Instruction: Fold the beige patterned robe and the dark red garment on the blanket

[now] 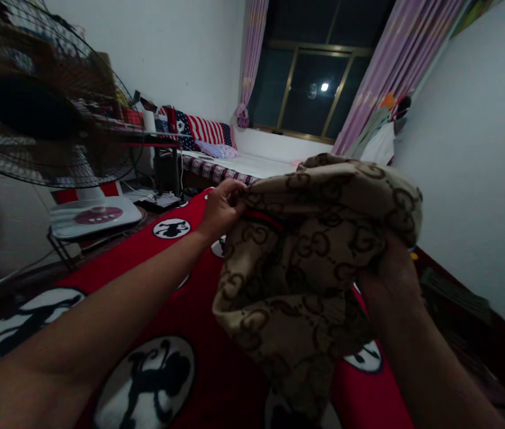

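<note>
A beige garment with a brown double-G print hangs bunched up between my hands, above a red bedspread. Its kind of clothing cannot be made out; a dark green and red stripe shows near its left side. My left hand pinches the garment's upper left edge between thumb and fingers. On the other side, my right hand is under the cloth, its fingers hidden by the folds and the cloth draped over them. The lower end of the garment dangles toward the red bedspread, which has white circles with black figures.
A large fan stands at left with a white base. Behind it is a cluttered table. Across the room lies a second bed below a window with purple curtains. A white wall rises at right.
</note>
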Available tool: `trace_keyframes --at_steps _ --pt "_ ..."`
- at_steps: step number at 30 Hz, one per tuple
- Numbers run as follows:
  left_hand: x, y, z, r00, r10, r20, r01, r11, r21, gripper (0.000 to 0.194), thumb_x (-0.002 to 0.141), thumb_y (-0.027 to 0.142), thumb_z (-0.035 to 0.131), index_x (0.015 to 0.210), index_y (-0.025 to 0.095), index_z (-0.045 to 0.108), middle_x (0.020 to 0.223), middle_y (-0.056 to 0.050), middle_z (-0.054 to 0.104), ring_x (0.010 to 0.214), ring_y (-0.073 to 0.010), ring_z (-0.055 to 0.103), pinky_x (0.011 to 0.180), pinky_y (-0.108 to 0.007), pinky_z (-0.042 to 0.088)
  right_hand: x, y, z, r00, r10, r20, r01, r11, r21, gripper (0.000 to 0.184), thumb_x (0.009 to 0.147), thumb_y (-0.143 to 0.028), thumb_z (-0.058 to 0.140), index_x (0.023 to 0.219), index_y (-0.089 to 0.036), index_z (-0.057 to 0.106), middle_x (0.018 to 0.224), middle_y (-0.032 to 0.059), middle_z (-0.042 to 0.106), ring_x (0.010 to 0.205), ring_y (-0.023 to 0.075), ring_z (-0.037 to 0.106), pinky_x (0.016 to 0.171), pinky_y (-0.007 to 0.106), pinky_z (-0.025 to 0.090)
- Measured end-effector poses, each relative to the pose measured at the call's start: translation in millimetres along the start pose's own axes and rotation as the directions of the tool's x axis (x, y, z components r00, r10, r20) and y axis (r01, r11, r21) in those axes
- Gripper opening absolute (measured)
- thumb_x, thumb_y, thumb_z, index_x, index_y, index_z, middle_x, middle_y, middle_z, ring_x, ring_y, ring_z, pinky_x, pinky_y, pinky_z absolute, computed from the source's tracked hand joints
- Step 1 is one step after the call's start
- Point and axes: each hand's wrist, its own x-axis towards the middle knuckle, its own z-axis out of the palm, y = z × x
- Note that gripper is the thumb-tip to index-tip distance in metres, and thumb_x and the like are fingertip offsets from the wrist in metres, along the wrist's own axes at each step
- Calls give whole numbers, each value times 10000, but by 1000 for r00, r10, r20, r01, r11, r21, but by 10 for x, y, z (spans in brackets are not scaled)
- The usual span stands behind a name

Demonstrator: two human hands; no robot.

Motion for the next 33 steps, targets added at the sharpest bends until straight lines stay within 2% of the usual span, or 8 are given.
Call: trace_keyframes --at_steps 7,11,15,22,25,27,30,33 --pt "-52 -622 -191 895 -298 332 148 900 410 295 554 184 615 843 156 667 874 -60 675 930 -286 610 853 -404 496 -267 411 -665 866 494 77 -453 841 -295 801 578 -392 822 1262 -234 436 1145 115 666 994 288 664 736 387 576" --pt "-227 -354 -71 883 -112 456 -49 944 326 722 624 223 653 1327 188 491 1364 -111 503 1268 -295 458 1058 -433 384 -361 592 -640 926 351 137 -239 828 -507 767 612 -456 780 1258 -198 458 1273 140 589 1159 301 572 948 438 488" --pt "-344 -3 260 760 87 644 -242 958 156 1045 608 228 747 1499 233 201 1538 -124 273 1399 -305 289 1133 -453 282 -483 690 -376 936 181 301 -2 859 -513 825 646 -394 749 1356 -201 376 1339 119 536 1217 265 525 1026 404 426" --pt "-510 56 369 804 26 595 -161 971 176 767 656 56 628 1377 226 429 1286 -103 541 1200 -279 524 1025 -443 423 -524 676 -489 943 44 330 182 762 -621 516 752 -268 601 1257 -228 503 1149 72 640 1050 255 602 902 400 496" --pt "-579 179 309 807 107 581 -199 975 96 700 709 42 571 1370 235 446 1313 -99 507 1234 -250 498 1056 -419 403 -380 475 -462 959 -171 225 283 609 -741 580 713 -217 595 1282 -219 479 1189 106 596 1042 274 584 876 420 493" --pt "-672 266 317 776 130 617 -196 980 40 652 740 59 560 1363 222 460 1381 -112 463 1298 -247 448 1093 -411 370 -287 375 -298 905 -295 307 416 459 -785 660 692 -168 583 1333 -221 436 1276 122 541 1134 290 530 929 437 456" --pt "-874 319 359 741 126 659 -164 986 -3 652 754 67 547 1381 211 442 1480 -123 373 1360 -254 383 1109 -410 357 -209 374 36 808 -175 563 589 214 -779 760 687 -160 604 1407 -251 380 1376 105 481 1238 305 445 1014 461 369" --pt "-1047 280 343 714 119 690 -165 986 0 596 796 90 517 1373 226 454 1507 -103 344 1356 -236 395 1089 -384 390 -162 515 213 785 21 619 618 42 -785 755 705 -240 653 1415 -258 397 1321 118 528 1187 317 475 986 464 357"
